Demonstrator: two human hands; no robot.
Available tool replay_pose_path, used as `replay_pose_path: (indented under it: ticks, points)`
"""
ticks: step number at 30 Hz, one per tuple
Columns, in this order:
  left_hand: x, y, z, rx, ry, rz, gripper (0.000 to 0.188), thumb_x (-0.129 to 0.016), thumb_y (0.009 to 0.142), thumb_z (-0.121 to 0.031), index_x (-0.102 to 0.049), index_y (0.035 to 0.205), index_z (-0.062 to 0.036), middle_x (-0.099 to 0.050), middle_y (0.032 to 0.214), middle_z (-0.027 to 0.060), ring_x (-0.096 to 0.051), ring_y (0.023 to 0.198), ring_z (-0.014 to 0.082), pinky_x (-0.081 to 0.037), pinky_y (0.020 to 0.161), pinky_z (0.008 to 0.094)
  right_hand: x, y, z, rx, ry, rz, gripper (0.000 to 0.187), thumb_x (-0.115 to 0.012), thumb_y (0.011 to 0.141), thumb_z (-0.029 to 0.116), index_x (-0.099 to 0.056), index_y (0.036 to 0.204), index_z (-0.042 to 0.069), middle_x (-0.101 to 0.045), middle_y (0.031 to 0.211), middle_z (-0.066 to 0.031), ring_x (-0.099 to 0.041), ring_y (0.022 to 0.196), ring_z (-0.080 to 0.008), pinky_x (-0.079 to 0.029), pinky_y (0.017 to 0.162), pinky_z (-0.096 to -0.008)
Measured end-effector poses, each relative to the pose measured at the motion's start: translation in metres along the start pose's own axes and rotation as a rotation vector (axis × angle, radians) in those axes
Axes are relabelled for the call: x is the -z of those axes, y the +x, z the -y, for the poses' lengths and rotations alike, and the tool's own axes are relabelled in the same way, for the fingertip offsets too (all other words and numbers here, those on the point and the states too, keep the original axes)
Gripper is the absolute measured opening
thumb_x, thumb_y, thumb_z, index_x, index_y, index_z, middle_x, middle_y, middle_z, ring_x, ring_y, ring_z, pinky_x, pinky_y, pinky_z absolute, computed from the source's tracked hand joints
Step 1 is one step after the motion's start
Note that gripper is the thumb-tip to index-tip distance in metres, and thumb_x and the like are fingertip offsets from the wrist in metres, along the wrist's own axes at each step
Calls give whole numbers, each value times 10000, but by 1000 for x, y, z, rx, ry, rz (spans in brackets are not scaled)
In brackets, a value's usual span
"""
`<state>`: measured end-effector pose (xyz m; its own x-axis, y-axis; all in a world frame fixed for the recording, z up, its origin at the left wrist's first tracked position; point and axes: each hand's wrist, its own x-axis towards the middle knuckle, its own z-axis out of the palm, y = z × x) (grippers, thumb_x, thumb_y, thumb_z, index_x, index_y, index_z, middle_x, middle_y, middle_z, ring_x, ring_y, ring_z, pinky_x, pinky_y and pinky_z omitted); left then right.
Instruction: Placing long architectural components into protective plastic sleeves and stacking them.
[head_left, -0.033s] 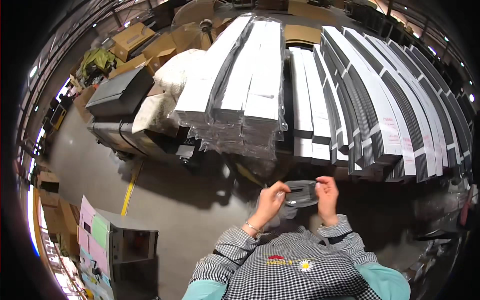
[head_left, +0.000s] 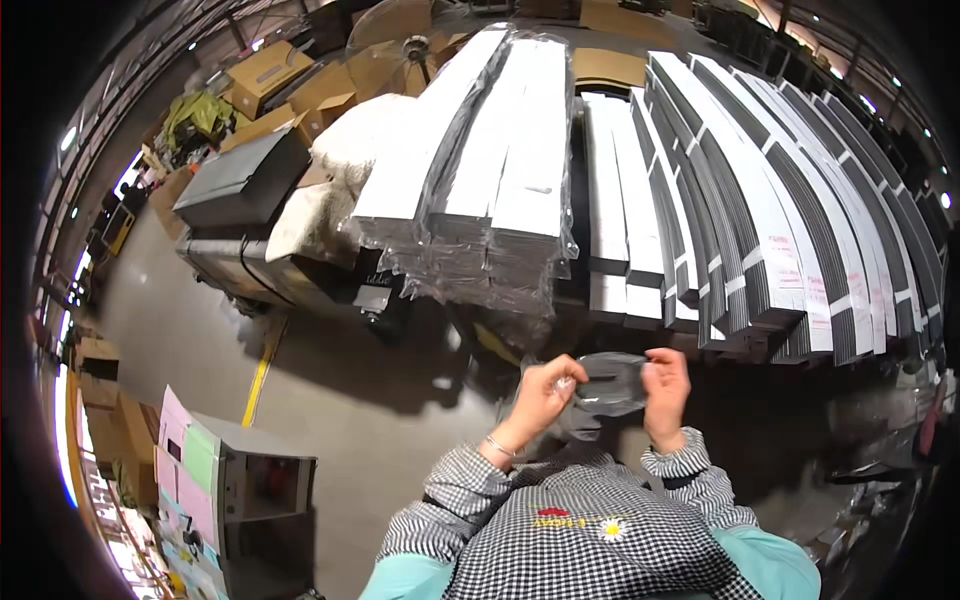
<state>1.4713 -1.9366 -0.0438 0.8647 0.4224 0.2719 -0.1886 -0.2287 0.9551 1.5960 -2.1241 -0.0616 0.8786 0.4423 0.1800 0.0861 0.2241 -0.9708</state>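
Note:
In front of my chest I hold a clear plastic bag or sleeve (head_left: 612, 388), stretched between both hands. My left hand (head_left: 543, 395) pinches its left edge between thumb and fingertips. At its right edge my right hand (head_left: 665, 392) has its fingers curled on the film; its fingertips partly hide the grip. The plastic looks greyish, and loose film hangs below it. Past my hands lie long white-topped stacks of dark strips wrapped in clear film (head_left: 530, 180).
To the right, more long banded stacks (head_left: 760, 220) lie side by side. A dark box (head_left: 245, 180) and white sacks (head_left: 310, 220) stand at the left. A grey cabinet with coloured sheets (head_left: 265, 485) is at lower left, beside a yellow floor line (head_left: 263, 380).
Both hands have shifted slightly to the right, the right one a little more. The plastic between them is spread wider and looks taller.

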Motion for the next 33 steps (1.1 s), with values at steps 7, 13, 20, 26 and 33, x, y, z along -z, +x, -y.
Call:
replay_pose_path:
  ticks: [7,13,20,26,33]
  points:
    - [40,71,-211,-700,-1493,371,119,-483,1029,-101,-438,979,-199,-607,618,-24,-436,379,7,-349,380,202,16,-62,-85,53,-348,261,690,-659,932,296,-316,1468,30,-455,1427,-168,-464,1307,-289,-327,1127,-457]
    - [35,74,-236,-499,-1590,459,310,-470,1062,-220,-419,1344,-105,-601,745,54,-531,565,52,-423,479,191,29,-82,-182,-222,-490,342,846,-803,784,281,-366,1454,5,-481,1401,-165,-450,1324,-291,-349,1109,-456]
    - [34,134,8,-24,25,-15,321,-569,931,-54,-653,1241,-42,-705,1195,117,-653,1135,235,-482,989,329,14,95,-31,80,-148,-84,551,-727,889,195,-478,1331,-20,-574,1229,-94,-571,1073,-212,-469,970,-371]
    - [24,148,58,18,331,-168,318,-582,939,-133,-607,1227,0,-656,1040,271,-631,980,436,-497,813,462,-53,338,177,31,60,150,469,-603,998,323,-528,1313,-16,-664,1163,-127,-681,982,-202,-576,825,-333]
    - [42,150,105,-69,78,-161,259,-584,939,-179,-632,1147,-32,-671,948,227,-651,882,407,-521,763,450,-185,558,91,-493,381,617,377,-590,991,378,-666,1053,14,-725,821,-52,-686,605,-159,-594,571,-303]
